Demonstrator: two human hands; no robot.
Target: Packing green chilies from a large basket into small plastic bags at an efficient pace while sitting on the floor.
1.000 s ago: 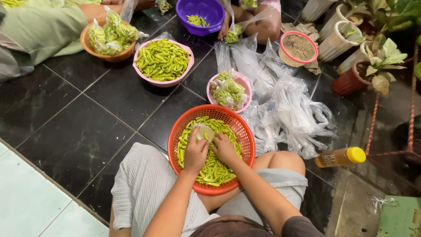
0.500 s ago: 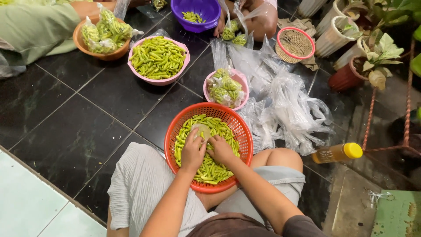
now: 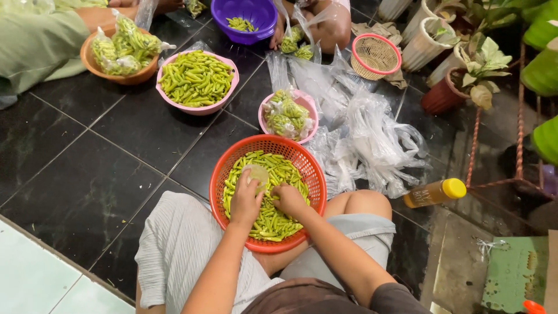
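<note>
An orange plastic basket full of green chillies rests between my knees on the dark tiled floor. My left hand holds a small clear plastic bag over the chillies. My right hand lies palm down in the chillies just right of the bag, its fingers closed around some of them.
A pink bowl of bagged chillies sits just beyond the basket, beside a heap of clear plastic bags. Further off stand a pink bowl of loose chillies, a brown bowl, a purple bowl and a small woven basket. Other people sit opposite. A yellow-capped bottle lies right.
Both hands stay in the orange basket. My right hand has dug slightly deeper into the chillies while my left hand keeps the small bag.
</note>
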